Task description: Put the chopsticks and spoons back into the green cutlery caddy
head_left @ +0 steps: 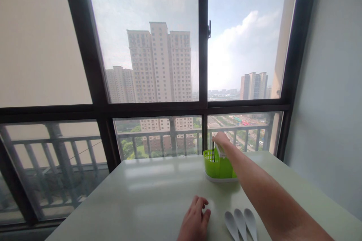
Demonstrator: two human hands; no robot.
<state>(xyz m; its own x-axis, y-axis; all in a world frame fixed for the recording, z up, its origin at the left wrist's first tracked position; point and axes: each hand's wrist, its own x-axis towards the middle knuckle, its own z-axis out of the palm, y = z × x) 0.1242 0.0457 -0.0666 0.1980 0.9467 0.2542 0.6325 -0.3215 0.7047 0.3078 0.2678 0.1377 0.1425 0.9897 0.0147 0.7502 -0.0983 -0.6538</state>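
Note:
My right hand (222, 139) reaches out to the green basket (222, 169), its fingers closed on thin dark chopsticks (213, 152). These point straight down, with their lower ends at the basket's left part. The basket is a slotted utensil holder on a white base, and my forearm covers its right side. Under the hand is a white part that I cannot make out. My left hand (195, 218) rests on the table with fingers loosely bent, thumb apart and nothing in it. To its right lie three white spoons (240, 223), side by side, bowls pointing away from me.
The pale, glossy table (147, 192) reaches up to a dark-framed window (152, 108). A plain wall (330, 120) stands on the right. Outside are a railing (161, 134) and tall buildings (160, 60).

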